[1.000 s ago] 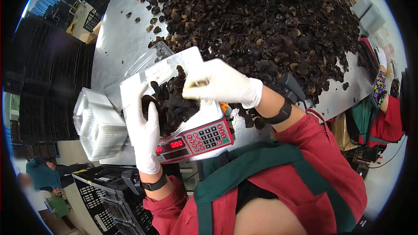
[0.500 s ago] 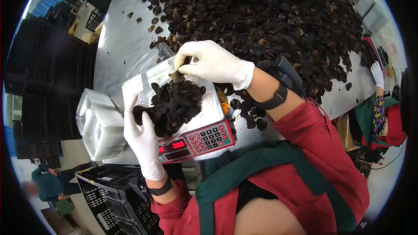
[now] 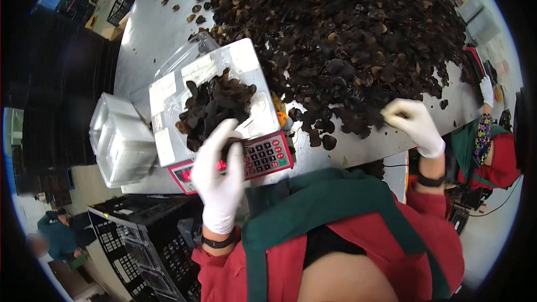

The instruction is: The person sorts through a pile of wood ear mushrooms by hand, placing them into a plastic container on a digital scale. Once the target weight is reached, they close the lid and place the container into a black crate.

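Note:
A clump of black wood ear mushrooms [image 3: 215, 106] rests in a clear plastic tray on the white-topped scale [image 3: 246, 59], which has a red keypad front. My left hand [image 3: 218, 182], in a white glove, is over the scale's front edge, partly covering its display. Its thumb and fingers are apart beside the clump's near side; a dark piece shows between them. Off to the right, my gloved right hand [image 3: 414, 126] hovers near the front edge of the big mushroom heap [image 3: 347, 39]. Its fingers are curled together, and anything inside them is hidden.
Stacked clear plastic trays [image 3: 123, 145] stand left of the scale on the metal table [image 3: 142, 50]. An orange object [image 3: 284, 120] lies right of the scale. Black crates [image 3: 145, 246] are below the table edge. A co-worker's gloved hand [image 3: 486, 90] is at far right.
My right hand has left the clump on the scale and moved right to the heap's edge. My left hand has shifted right and toward me, from the clump's left side to its near side.

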Demonstrator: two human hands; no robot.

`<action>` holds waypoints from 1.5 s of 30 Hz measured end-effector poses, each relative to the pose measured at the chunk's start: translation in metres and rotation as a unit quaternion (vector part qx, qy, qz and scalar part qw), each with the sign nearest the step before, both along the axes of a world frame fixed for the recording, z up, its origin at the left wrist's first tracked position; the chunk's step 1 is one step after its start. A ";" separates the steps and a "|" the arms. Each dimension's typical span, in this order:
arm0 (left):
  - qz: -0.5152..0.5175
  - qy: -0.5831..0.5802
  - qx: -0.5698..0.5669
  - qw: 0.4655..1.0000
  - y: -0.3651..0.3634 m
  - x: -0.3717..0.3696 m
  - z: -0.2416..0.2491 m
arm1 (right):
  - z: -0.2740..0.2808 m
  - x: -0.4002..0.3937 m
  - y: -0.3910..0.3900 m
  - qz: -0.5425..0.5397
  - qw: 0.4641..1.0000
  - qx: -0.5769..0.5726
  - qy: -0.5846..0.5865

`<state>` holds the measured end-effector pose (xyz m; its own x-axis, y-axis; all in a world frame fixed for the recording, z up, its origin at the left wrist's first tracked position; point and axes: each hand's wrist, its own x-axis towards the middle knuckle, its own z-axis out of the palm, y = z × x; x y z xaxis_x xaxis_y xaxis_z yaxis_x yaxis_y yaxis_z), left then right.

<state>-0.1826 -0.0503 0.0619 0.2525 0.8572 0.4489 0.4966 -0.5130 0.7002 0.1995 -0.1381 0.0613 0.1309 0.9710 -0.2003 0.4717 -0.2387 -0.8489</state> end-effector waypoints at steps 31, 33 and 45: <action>0.140 0.207 0.179 0.952 0.089 0.014 -0.001 | -0.068 -0.132 0.088 0.180 0.869 -0.045 0.458; 0.149 0.268 0.202 0.930 0.099 0.008 -0.007 | -0.071 -0.134 0.093 0.154 0.868 -0.062 0.467; 0.152 0.091 -0.077 0.981 0.156 -0.094 0.026 | -0.057 -0.142 0.125 0.143 0.898 -0.020 0.416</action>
<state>-0.2762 0.1059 0.0880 0.0390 0.9594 0.2794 0.7335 -0.2174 0.6440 0.0577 -0.0132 0.0046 -0.3348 0.9304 -0.1491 -0.2742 -0.2476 -0.9293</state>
